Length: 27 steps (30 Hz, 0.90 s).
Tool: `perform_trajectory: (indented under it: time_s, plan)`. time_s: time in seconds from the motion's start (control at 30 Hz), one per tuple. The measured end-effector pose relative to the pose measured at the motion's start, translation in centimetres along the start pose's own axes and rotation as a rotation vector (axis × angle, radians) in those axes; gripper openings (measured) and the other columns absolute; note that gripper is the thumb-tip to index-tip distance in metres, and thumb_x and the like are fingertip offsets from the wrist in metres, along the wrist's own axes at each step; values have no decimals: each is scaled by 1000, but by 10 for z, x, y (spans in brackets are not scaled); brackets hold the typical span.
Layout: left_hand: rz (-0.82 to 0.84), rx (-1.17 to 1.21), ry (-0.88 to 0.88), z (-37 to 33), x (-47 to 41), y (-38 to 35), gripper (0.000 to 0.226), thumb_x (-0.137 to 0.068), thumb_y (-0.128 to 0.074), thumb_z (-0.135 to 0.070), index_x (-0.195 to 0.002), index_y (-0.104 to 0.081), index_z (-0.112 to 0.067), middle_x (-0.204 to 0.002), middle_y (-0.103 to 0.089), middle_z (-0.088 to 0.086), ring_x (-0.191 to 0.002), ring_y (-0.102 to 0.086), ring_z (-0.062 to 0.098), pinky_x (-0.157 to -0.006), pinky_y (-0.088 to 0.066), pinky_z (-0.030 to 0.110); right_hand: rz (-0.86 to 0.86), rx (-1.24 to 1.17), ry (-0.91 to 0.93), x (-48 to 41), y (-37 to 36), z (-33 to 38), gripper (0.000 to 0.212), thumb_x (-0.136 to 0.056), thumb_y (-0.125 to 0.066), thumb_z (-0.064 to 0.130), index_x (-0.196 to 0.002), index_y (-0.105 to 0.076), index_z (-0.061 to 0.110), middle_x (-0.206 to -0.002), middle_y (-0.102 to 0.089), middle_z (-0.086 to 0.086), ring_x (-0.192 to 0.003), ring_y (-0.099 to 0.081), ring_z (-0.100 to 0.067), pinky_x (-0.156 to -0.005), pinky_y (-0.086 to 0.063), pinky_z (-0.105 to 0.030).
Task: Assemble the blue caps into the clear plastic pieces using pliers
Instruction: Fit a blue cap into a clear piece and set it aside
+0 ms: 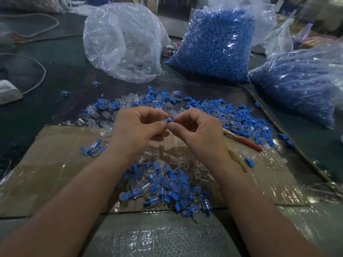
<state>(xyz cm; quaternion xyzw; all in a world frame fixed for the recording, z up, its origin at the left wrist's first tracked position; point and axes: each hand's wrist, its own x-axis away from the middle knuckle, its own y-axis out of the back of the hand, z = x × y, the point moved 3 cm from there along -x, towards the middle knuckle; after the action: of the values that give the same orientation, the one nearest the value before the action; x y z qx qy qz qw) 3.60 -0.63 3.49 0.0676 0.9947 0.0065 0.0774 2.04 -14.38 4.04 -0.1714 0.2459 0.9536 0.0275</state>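
My left hand [138,125] and my right hand [196,127] meet above the table, fingertips together. Between them sits a small blue cap [169,121]; my right thumb and fingers pinch it. My left fingers pinch a clear plastic piece [165,118] against it, mostly hidden. Loose blue caps and clear pieces [232,115] lie scattered behind my hands. A heap of joined blue-and-clear parts [167,184] lies on the cardboard [55,154] between my forearms. Red-handled pliers [245,142] lie to the right of my right hand, untouched.
A clear bag of clear pieces [124,43] stands at the back. Two bags of blue caps [217,45] [300,84] stand at the back right. A white power strip [7,91] with its cable lies at the left. A thin stick [289,136] runs along the right.
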Motion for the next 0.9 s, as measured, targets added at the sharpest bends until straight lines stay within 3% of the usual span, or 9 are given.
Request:
perform_trajectory:
  time_s: [0.13,0.23,0.33,0.4,0.57,0.77,0.9]
  plan:
    - [25,12,2,-3,1,-1,20,-76,-64,6,-75,-64,-14,-58,-68,-3,-53,-65,8,-52,-53,16,137,-159,-60,-2,-2,-3,31,-76,-69,20,-99,-60,38,-94,-65,13,-86,-65,-2,-77,-53,-19]
    - [30,27,-8,-4,1,-1,19,-75,-65,5,-75,-64,-14,-58,-68,-3,-52,-65,8,-52,-53,16,140,-301,-47,-2,-1,-3,27,-72,-69,15,-97,-66,25,-86,-69,10,-82,-68,-7,-73,-52,-18]
    - [31,38,-6,-5,2,-1,16,-75,-66,3,-74,-64,-13,-57,-68,-1,-52,-64,10,-51,-52,17,132,-352,-31,-2,0,-4,22,-70,-70,15,-90,-68,25,-79,-71,10,-78,-68,-9,-70,-53,-18]
    - [34,75,34,-4,1,0,13,-74,-65,3,-73,-64,-10,-56,-67,1,-50,-64,11,-50,-52,19,150,-340,-14,-3,0,-4,23,-69,-70,16,-88,-67,29,-78,-71,12,-78,-68,-8,-70,-52,-17]
    - [74,141,146,-1,-1,2,8,-70,-66,1,-71,-65,-7,-55,-66,4,-47,-63,13,-46,-51,19,134,-271,110,-2,4,-3,36,-73,-68,-6,-97,-67,22,-79,-69,17,-80,-67,-3,-71,-51,-15]
    - [131,178,198,0,0,0,16,-54,-67,-12,-68,-65,-7,-56,-67,5,-46,-62,13,-44,-50,18,84,-163,170,-2,5,-5,35,-71,-71,-2,-102,-65,13,-83,-67,10,-78,-66,-2,-73,-52,-17]
    - [142,194,211,1,0,0,17,-53,-66,-12,-69,-65,-7,-58,-67,6,-48,-63,14,-44,-50,18,67,-139,198,-3,7,-6,34,-71,-71,-1,-102,-64,13,-83,-66,11,-77,-65,1,-72,-51,-15]
